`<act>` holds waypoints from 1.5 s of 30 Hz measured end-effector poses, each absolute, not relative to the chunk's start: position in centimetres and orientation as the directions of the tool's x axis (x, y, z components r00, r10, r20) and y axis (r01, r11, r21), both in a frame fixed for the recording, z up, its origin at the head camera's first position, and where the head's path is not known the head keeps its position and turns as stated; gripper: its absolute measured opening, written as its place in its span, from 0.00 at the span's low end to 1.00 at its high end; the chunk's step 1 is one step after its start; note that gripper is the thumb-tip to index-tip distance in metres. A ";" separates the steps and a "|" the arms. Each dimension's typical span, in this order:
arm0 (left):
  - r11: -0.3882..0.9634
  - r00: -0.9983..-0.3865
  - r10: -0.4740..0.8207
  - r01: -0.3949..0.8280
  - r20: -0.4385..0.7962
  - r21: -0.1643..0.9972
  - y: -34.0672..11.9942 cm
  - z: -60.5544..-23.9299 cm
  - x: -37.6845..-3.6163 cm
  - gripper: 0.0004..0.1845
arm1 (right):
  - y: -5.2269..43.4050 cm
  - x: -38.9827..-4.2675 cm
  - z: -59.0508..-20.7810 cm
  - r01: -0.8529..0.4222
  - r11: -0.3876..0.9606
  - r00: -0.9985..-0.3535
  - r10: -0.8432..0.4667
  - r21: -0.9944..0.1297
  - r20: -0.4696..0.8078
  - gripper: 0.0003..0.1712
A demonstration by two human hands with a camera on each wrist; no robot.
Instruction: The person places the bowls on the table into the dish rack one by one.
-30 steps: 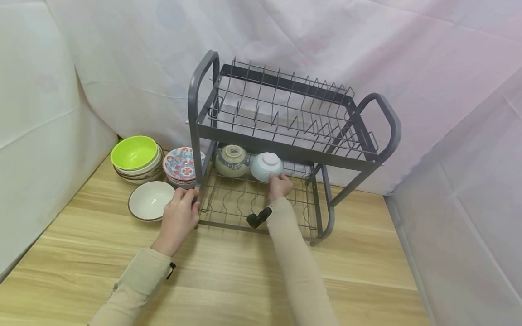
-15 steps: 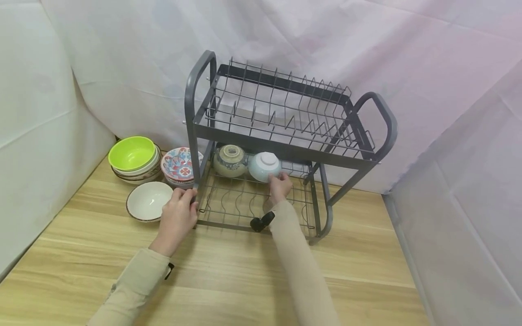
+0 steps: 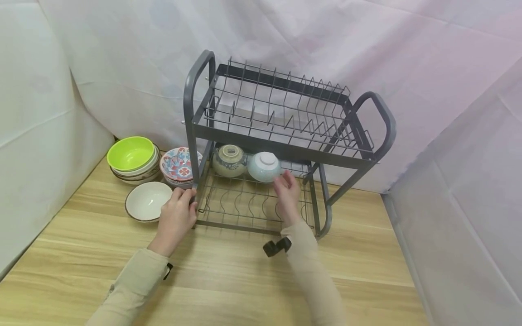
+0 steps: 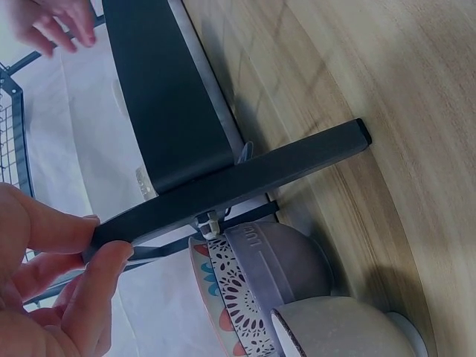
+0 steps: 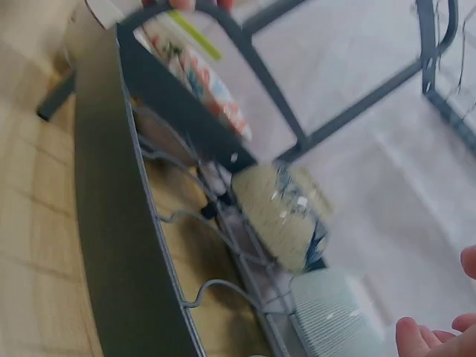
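Left hand (image 3: 176,219) fingers clamped on rack (image 3: 285,151) front post. Right hand (image 3: 287,195) fingers apart, just below pale bowl (image 3: 264,166); speckled bowl (image 3: 229,160) beside. Bowl stack (image 3: 134,158) left of left fingers. Bare wire shelf under right fingers.

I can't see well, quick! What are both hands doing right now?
Left hand: grips the dish rack's front leg.
Right hand: open, holding nothing, just beside the pale blue bowl.

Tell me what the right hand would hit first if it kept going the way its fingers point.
Most likely the pale blue bowl on the rack's lower tier; the right hand sits just short of it, fingers aimed there. Depth is uncertain.
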State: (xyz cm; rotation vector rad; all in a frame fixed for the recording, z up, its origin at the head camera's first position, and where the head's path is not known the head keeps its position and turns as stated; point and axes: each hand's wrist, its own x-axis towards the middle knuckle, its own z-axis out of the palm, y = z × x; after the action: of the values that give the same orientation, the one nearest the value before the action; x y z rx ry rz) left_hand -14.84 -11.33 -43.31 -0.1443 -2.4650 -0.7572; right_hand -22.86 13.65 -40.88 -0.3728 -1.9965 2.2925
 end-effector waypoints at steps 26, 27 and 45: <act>0.849 -0.836 -0.035 0.265 0.548 0.458 -11.2 -43.1 -15.0 0.12 | 22.8 -14.4 -33.9 -0.445 -0.065 -0.813 0.447 -0.893 0.373 0.22; 0.850 -0.835 -0.035 0.264 0.550 0.455 -11.2 -43.1 -15.0 0.12 | 23.2 -14.6 -33.7 -0.445 -0.024 -0.790 0.481 -0.895 0.379 0.21; 0.859 -0.823 -0.036 0.264 0.566 0.439 -11.1 -43.1 -14.8 0.13 | 26.2 -19.4 -34.6 -0.390 0.150 -0.768 0.492 -0.908 0.411 0.16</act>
State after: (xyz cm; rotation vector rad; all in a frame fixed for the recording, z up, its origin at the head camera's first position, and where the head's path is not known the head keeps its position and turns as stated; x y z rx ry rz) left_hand -14.80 -11.14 -43.13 -0.1658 -2.4516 -0.6889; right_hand -19.38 26.20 -34.64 -0.0979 -1.7669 1.6946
